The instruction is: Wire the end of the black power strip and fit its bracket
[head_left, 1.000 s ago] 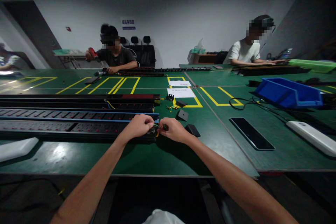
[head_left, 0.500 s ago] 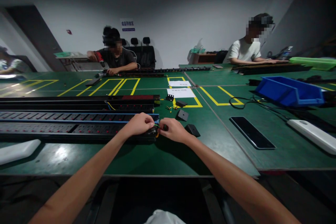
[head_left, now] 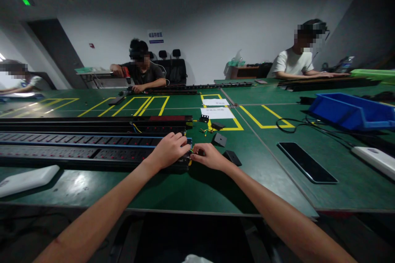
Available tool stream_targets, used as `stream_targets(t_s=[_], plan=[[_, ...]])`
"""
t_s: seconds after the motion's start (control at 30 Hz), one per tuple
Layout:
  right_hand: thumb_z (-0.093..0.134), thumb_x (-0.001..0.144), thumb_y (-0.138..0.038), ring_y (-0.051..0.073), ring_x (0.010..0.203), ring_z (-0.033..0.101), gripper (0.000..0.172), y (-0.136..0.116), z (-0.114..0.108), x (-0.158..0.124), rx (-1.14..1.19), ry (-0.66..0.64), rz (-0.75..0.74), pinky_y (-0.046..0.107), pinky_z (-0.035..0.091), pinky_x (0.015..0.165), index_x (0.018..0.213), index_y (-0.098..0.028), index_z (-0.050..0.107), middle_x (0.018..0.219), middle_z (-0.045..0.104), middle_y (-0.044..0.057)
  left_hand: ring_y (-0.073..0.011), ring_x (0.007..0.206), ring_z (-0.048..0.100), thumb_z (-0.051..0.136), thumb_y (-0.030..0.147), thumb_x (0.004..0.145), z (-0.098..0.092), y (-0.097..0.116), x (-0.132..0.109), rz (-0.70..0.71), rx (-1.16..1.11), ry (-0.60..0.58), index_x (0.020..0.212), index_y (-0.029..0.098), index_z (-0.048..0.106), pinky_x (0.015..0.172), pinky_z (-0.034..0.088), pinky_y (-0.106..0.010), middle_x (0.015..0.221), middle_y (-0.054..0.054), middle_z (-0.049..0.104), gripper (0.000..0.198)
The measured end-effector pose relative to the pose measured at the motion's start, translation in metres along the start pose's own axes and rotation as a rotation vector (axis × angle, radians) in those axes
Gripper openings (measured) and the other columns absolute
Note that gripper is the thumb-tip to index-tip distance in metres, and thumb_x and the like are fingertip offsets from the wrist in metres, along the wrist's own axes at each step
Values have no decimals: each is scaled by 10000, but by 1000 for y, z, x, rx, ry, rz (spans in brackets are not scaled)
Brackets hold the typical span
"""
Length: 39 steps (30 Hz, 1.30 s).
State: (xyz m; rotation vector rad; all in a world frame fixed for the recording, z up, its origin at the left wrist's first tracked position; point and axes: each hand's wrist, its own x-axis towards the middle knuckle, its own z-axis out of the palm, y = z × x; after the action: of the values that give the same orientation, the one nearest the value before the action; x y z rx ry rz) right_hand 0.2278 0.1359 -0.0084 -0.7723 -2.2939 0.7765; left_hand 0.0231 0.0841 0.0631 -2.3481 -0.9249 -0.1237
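A long black power strip (head_left: 92, 154) with rows of sockets lies across the green table (head_left: 191, 189), its right end in front of me. My left hand (head_left: 169, 151) is curled over that end, fingers closed on it. My right hand (head_left: 207, 157) pinches the small yellow-green wires (head_left: 190, 157) that come out of the strip's end. Both hands nearly touch each other. Small black end caps (head_left: 232, 157) (head_left: 220, 139) lie just right of my right hand.
More long strips (head_left: 92, 123) lie behind the near one. A dark phone (head_left: 307, 167), a white bar (head_left: 373, 160), a cable (head_left: 286, 124) and a blue bin (head_left: 352, 111) sit to the right. A white bar (head_left: 26, 180) lies left. Three other people work at far tables.
The view has shifted a little to the right and down. My hands stay at the strip's end, pinching slightly closer together. The person at the back lowered the red tool.
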Motion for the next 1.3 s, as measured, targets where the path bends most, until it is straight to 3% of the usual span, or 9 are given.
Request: stream_targets(t_s=[0.37, 0.7, 0.97, 1.13, 1.3], plan=[[620, 889, -279, 123, 614, 483, 202, -3, 0, -1, -8, -2, 6, 236, 300, 567, 724, -177, 566, 670, 565, -20, -196, 786, 547, 535, 117, 935, 8, -3, -4, 181, 98, 61, 716, 154, 607, 690, 352, -352, 762, -56, 642, 234], [628, 875, -262, 124, 615, 469, 206, -2, 2, 0, -27, 9, -17, 239, 300, 574, 708, -179, 541, 670, 549, -23, -197, 824, 583, 526, 166, 952, 7, -6, -1, 90, -109, -108, 789, 153, 666, 706, 381, -346, 832, -80, 695, 215], [630, 867, -241, 124, 635, 497, 150, -2, 2, 1, -20, 0, -18, 228, 311, 582, 741, -175, 582, 697, 576, -18, -205, 815, 618, 521, 257, 968, 3, -11, -3, -3, -265, -165, 826, 157, 686, 696, 383, -327, 824, -81, 696, 240], [654, 859, -261, 127, 638, 520, 117, -1, 4, -1, -25, 26, 28, 227, 330, 585, 790, -173, 620, 704, 611, -12, -213, 833, 606, 527, 264, 964, 6, -7, -5, -35, -188, -143, 810, 155, 678, 702, 374, -331, 828, -85, 688, 241], [622, 873, -242, 137, 661, 573, 96, -5, 5, 0, 74, 134, 65, 235, 386, 613, 822, -165, 646, 737, 672, 12, -205, 820, 583, 522, 262, 974, 13, -2, -10, -42, -130, -85, 808, 159, 666, 702, 360, -335, 835, -79, 677, 243]])
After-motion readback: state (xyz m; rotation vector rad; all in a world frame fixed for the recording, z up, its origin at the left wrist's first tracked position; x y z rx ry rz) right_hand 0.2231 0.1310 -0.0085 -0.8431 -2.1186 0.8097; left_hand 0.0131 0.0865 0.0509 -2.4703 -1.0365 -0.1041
